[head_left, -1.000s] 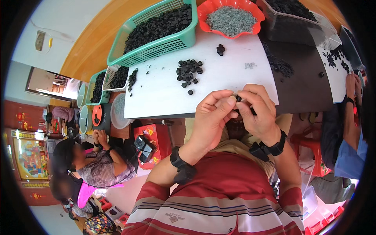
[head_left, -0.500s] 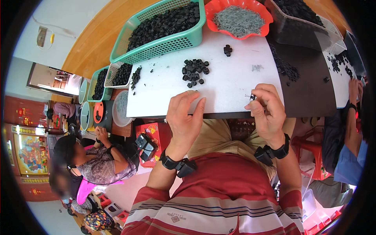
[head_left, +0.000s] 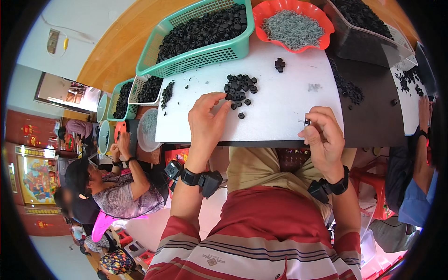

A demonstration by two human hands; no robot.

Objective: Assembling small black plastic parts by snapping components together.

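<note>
My left hand (head_left: 206,122) reaches to the left edge of a loose pile of small black plastic pieces (head_left: 241,84) on a white sheet (head_left: 191,122). Its index fingertip meets one black piece, while the thumb stays apart from it. At the front right of the sheet, my right hand (head_left: 325,135) pinches another small black piece (head_left: 306,122) between thumb and fingers. A thin metal pin, nail-like, juts out leftward from that piece. A small cluster of black pieces (head_left: 279,65) lies farther back, and a few metal pins (head_left: 315,87) rest near the sheet's right side.
A green basket (head_left: 200,60) heaped with black pieces stands at the back, beside a red scalloped bowl (head_left: 327,25) of grey metal pins. A clear bin (head_left: 368,49) sits back right. Smaller baskets and tubs line the left. Other people sit at both sides.
My left hand has moved forward and left, and its fingers now reach the pile. My right hand still pinches the black piece. The view has shifted slightly.
</note>
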